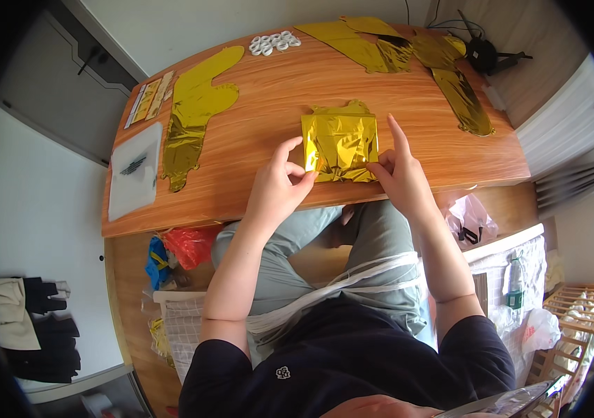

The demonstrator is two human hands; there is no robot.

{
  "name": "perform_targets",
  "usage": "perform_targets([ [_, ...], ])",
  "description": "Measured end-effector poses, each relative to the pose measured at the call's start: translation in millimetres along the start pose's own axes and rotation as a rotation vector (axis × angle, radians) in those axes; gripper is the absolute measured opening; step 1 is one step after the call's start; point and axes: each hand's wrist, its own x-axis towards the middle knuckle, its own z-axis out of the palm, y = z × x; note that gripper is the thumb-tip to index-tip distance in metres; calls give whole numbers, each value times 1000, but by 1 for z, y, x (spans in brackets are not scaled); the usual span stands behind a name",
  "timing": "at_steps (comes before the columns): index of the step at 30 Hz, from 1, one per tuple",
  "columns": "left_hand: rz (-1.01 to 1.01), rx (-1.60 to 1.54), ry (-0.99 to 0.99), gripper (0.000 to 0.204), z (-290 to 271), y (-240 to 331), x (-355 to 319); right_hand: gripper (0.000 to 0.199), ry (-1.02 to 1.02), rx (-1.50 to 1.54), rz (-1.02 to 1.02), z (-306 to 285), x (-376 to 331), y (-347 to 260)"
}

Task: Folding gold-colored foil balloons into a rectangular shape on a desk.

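A flat gold foil balloon [341, 143], folded into a crinkled, roughly square packet, lies near the table's front edge. Its far end shows a rounded, uneven outline. My left hand [276, 184] pinches its near left corner, with the thumb low and the index finger bent at the left edge. At the near right corner, my right hand [406, 182] has its thumb on the foil; its index finger points up and away, clear of the packet. The other right fingers are curled and partly hidden.
Unfolded gold foil balloons lie at the left [196, 111], far middle [370, 45] and right [460, 90] of the wooden table [262, 111]. White ribbon rolls [274, 43] sit at the back. A clear plastic bag [133, 171] lies left; white strands [338, 284] cross my lap.
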Motion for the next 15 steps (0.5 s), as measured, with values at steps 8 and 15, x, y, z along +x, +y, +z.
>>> perform_targets([
  [8, 322, 364, 340, 67, 14, -1, -7, 89, -50, -30, 38, -2, 5, -8],
  [15, 600, 701, -33, 67, 34, 4, -21, 89, -71, -28, 60, -3, 9, -4],
])
